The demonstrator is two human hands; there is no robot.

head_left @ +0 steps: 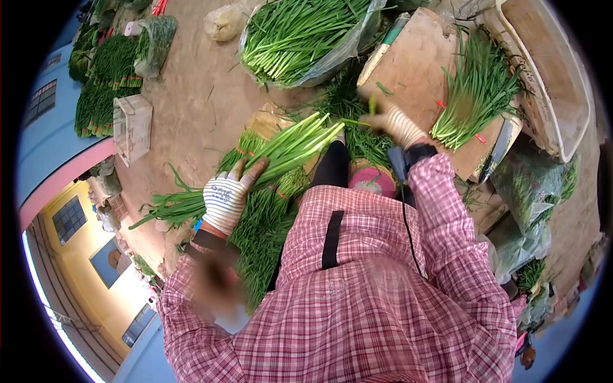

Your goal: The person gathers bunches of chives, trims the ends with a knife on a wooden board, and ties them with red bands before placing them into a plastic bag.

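My left hand, in a striped white glove, is closed round a loose bunch of long green garlic chives. Their pale cut ends point up and right, while the leafy tips trail out at the left. Blurred by motion, my right hand is also gloved, its fingers pinched on a thin yellowish chive leaf just right of the bunch's pale ends. Under the held bunch lie chive bundles with orange-red ties. Loose chive leaves are heaped between my hands.
A plastic-lined heap of chives stands ahead. On the wooden board at right lie a tied bundle and a knife. Beyond it is a white crate. Bagged greens sit at far right, a translucent basket at left.
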